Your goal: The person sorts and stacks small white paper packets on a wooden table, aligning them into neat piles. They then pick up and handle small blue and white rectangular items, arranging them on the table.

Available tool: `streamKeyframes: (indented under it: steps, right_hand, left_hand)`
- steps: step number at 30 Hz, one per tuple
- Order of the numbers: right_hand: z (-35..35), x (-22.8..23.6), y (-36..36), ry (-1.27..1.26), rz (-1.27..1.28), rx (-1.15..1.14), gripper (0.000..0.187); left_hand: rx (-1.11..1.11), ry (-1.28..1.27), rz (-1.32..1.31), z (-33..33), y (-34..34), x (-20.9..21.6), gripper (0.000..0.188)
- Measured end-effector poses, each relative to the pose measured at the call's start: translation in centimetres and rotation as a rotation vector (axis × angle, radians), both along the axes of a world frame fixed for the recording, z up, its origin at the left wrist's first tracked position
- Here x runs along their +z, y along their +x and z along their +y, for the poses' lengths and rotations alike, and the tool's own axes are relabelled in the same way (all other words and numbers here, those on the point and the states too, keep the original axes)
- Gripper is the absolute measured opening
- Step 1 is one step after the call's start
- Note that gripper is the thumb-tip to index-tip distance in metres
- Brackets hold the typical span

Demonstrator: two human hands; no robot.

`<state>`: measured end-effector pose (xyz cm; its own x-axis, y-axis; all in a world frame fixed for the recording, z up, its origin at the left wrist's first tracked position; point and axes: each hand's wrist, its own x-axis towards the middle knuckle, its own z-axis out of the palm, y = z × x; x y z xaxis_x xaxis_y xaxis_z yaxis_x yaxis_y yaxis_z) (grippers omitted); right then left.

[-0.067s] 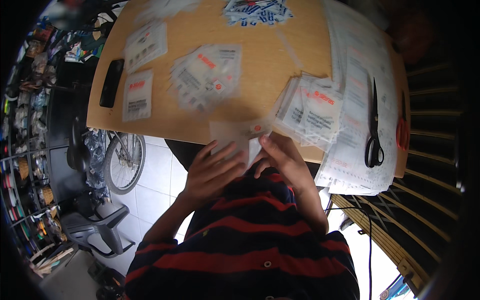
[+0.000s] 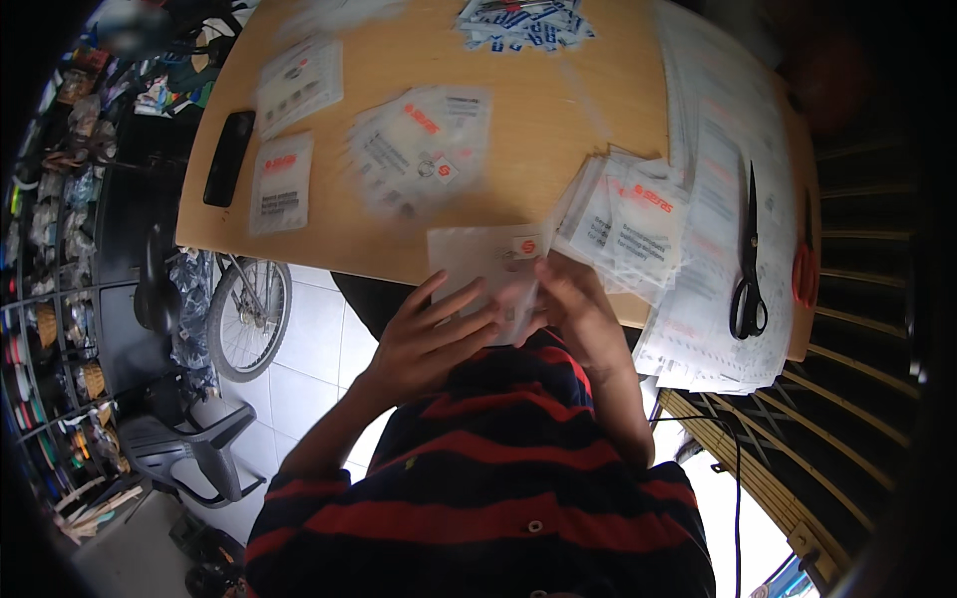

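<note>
A small translucent white plastic pouch, with a little orange-and-white label near its far right corner, is at the table's near edge in front of me. My left hand lies across its near left part, fingers spread and stretched out. At the pouch's right side my right hand has its thumb and fingers closed on the edge; some of those fingertips are hidden. Just right of it lies a fanned stack of printed clear pouches. A blurred pile of similar pouches lies farther off, left of centre.
Long printed plastic sheets cover the table's right side, with black scissors on them and orange-handled scissors beyond. A black phone and more pouches lie left. Blue-and-white packets are at the far side.
The pouch in my hands has turned flatter toward view, showing its label more plainly. My right thumb has shifted slightly up along its edge. The whole view has shifted a little.
</note>
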<state>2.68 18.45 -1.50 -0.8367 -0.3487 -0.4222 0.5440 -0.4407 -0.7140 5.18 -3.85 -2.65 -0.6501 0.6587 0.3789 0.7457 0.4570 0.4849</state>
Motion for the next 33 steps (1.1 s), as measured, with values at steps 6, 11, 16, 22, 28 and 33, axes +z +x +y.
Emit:
streamKeyframes:
  steps: [6, 11, 16, 22, 28, 33]
  right_hand:
    - [1.5, -1.1, -0.4, 0.493, 0.214, -0.084, 0.028]
    - [2.6, -1.5, 0.7, 0.621, 0.220, -0.134, 0.027]
    - [2.5, -2.0, 1.5, 0.624, 0.224, -0.172, 0.027]
    - [2.3, -2.6, 1.4, 0.598, 0.290, -0.207, 0.029]
    - [0.8, -2.1, -0.1, 0.426, 0.214, -0.184, 0.030]
    - [-0.6, -1.8, -1.2, 0.113, 0.110, -0.225, 0.035]
  left_hand:
    - [-0.034, 0.063, -0.107, -1.9, -6.7, 1.3, 0.049]
    - [0.658, -0.242, 0.049, -3.2, -12.8, -2.8, 0.083]
    - [0.710, -0.223, -0.167, -2.8, -13.3, -0.7, 0.087]
    - [0.653, 0.401, -0.516, -3.2, -13.2, -0.7, 0.058]
    - [0.506, 0.904, -0.854, 2.0, -5.7, 3.0, 0.043]
    - [0.610, 0.480, -0.499, 4.9, -4.7, -0.1, 0.051]
